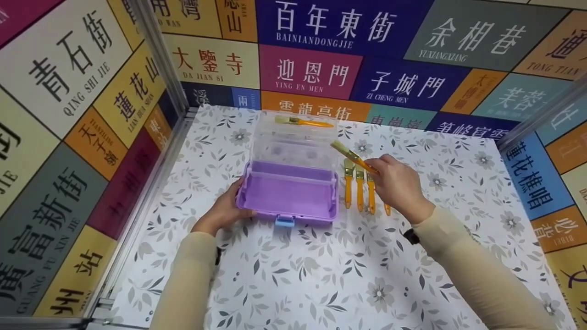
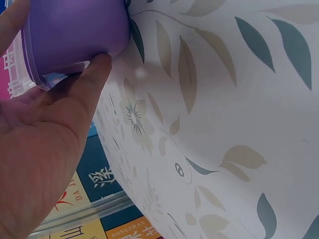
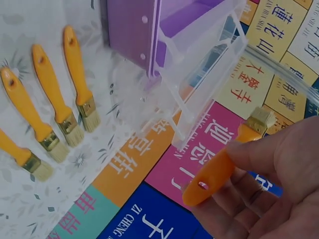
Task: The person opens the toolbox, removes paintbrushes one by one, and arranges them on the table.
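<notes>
A purple storage box (image 1: 289, 192) stands with its clear lid (image 1: 293, 142) raised at the back and a light blue latch (image 1: 285, 221) in front. My left hand (image 1: 228, 204) grips the box's left front corner; in the left wrist view, a digit presses low on the purple wall (image 2: 79, 35). With its orange handle between fingers and thumb, my right hand (image 1: 398, 185) holds a paintbrush (image 3: 212, 179), bristles pointing up and left. Below that hand lie several matching paintbrushes (image 3: 52, 82) in a row, right of the box.
Another orange-handled paintbrush (image 1: 305, 122) lies across the far end of the clear lid. The table (image 1: 293, 284) has a white leaf-patterned cover. Colourful sign-printed walls (image 1: 312, 68) enclose it at the back and both sides, with a metal frame post (image 1: 167, 59) at the back left corner.
</notes>
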`<state>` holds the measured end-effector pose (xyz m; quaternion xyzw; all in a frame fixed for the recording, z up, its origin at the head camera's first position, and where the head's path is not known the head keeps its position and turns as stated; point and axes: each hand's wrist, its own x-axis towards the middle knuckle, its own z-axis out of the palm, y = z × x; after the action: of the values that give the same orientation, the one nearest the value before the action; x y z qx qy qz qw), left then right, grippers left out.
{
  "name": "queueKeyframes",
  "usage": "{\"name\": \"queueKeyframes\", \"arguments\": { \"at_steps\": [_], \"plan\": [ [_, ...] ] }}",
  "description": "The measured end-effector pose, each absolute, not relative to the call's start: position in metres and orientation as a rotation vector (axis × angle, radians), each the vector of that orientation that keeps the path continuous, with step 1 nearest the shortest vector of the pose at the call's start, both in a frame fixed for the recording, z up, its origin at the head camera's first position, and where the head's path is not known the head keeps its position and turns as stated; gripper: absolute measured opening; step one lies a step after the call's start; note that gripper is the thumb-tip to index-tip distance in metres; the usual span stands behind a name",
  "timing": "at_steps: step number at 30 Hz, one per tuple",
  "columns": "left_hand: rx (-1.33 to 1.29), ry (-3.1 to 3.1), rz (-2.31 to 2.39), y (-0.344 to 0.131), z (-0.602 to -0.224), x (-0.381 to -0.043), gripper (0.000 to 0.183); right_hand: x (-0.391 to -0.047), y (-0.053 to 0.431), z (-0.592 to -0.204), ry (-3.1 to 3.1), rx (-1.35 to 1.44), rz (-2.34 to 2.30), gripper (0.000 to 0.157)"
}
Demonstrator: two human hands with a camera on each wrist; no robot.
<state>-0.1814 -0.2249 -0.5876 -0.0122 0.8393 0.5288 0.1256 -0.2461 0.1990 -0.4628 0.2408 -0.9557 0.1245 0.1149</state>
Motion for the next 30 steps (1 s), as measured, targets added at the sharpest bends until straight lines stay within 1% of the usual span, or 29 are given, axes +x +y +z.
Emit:
{"name": "queueKeyframes", "arguments": {
  "at_steps": [4,8,16,22,30],
  "plan": [
    [-0.048,2.441,1.535,-0.224,-0.587,-0.18,0.113,-0.226,0.214,-0.471,-2.77,0.647,0.405,0.024],
    [-0.042,2.45,1.517,-0.223,-0.586,-0.18,0.113,-0.209,0.232,-0.48,-2.759,0.6,0.419,0.027],
    [-0.025,2.449,1.544,-0.225,-0.586,-0.18,0.112,-0.186,0.268,-0.494,-2.8,0.492,0.456,0.028],
    [-0.019,2.457,1.538,-0.226,-0.585,-0.179,0.111,-0.182,0.289,-0.503,-2.905,0.401,0.519,0.03],
    [-0.028,2.451,1.531,-0.224,-0.584,-0.179,0.113,-0.191,0.303,-0.51,-2.965,0.304,0.549,0.03]
  ]
}}
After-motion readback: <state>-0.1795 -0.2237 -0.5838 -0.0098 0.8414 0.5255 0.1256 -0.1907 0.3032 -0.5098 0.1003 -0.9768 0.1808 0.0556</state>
